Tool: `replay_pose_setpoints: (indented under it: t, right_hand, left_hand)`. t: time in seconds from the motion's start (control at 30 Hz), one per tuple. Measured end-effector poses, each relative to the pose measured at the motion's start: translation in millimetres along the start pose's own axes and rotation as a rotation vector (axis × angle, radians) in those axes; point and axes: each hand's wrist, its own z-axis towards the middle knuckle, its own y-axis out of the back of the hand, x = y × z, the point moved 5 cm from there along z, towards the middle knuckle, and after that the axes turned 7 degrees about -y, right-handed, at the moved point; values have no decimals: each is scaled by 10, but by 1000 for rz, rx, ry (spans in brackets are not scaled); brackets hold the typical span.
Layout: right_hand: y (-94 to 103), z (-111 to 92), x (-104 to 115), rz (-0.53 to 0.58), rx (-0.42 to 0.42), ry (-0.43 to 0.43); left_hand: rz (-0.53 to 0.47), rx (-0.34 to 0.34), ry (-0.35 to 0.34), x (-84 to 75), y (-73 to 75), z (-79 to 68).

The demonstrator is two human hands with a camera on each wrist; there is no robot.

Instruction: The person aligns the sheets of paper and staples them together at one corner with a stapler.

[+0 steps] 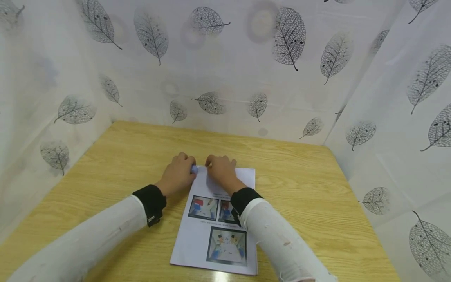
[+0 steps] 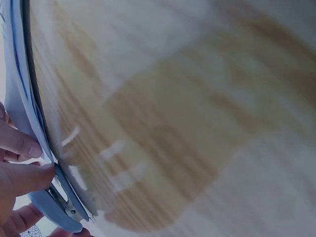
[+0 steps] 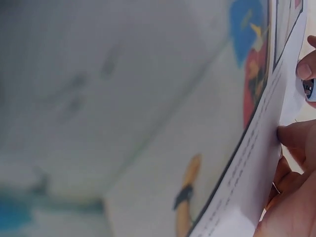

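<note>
Sheets of printed paper (image 1: 192, 243) lie stacked on the wooden table, with text and photo prints on the top page. At the far left corner of the stack, my left hand (image 1: 179, 175) grips a small light-blue stapler (image 2: 54, 210). In the left wrist view, the stapler sits right at the edge of the sheets (image 2: 25, 94), its metal inside partly showing. Just to the right, my right hand (image 1: 222, 172) pinches the far edge of the paper. The right wrist view has its thumb (image 3: 291, 133) on the printed side, close to the stapler (image 3: 309, 90).
The wooden table (image 1: 299, 188) extends around the paper on all sides. A white curtain (image 1: 225, 70) with dark leaf prints hangs behind it and along both sides. Both forearms wear white sleeves (image 1: 102, 231) and black wrist bands (image 1: 150, 201).
</note>
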Motion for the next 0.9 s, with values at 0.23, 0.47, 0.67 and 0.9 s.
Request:
replay_pose_setpoints:
  t: [0.23,0.47,0.67,0.9]
  right_hand:
    - [-38,3,10,-46,-33,114]
    - [-81,21,-11,-42,-9,156]
    - [-107,36,-22,-47,8,147]
    - [-97,33,-38,-61,11,162]
  left_hand:
    - [3,6,12,-8,-4,2]
    - [-4,9,21,-16,12,-5]
    - [7,9,11,-15,11,-3]
    - [20,21,-31,-25,62,-11]
